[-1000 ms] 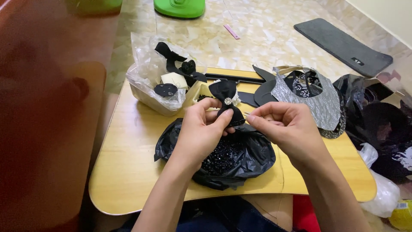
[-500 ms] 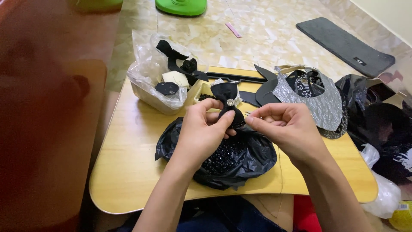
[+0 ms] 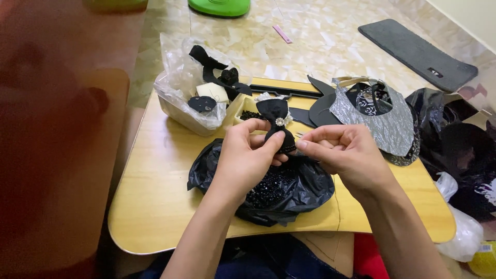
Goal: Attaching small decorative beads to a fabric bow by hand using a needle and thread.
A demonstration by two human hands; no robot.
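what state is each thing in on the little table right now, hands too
left hand: pinching the black bow
right hand: fingers pinched together beside the bow; what they hold is too small to tell
black bow: held upright, sparkly centre facing up
black bag: open, black beads inside
clear bag: open, black trim pieces inside
silver collar piece: lying flat

One head-worn camera looked steeply down and forward from close above the yellow bench (image 3: 155, 206), hands (image 3: 248, 160) near centre; tiled floor (image 3: 320, 51) stretched toward twelve o'clock. No second view shared it.
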